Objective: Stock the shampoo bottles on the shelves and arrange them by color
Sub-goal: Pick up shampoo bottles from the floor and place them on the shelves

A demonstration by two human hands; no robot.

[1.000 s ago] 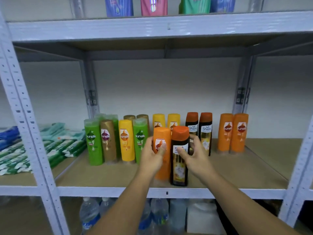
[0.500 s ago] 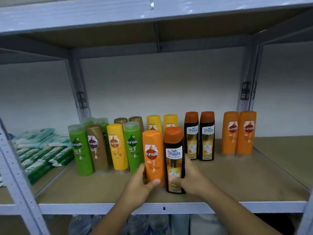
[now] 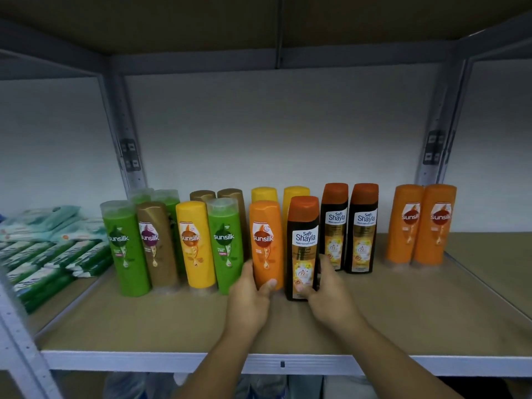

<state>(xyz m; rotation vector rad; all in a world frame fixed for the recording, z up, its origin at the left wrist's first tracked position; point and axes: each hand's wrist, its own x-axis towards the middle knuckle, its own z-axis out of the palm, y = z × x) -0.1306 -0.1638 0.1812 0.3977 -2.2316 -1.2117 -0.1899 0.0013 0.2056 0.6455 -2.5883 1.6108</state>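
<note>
Gripping low, our left hand (image 3: 249, 300) steadies the orange Sunsilk bottle (image 3: 264, 243), our right hand (image 3: 329, 295) the Safi Shayla bottle (image 3: 303, 249), likely for colour sorting.

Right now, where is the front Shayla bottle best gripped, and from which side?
Grip the front Shayla bottle low on its body, coming from the front right: it stands upright, the orange Sunsilk bottle crowds its left, and its right flank is free. The right hand holds it there.

Hands (image 3: 250, 298) on two shelved bottles (image 3: 266, 243)
</note>
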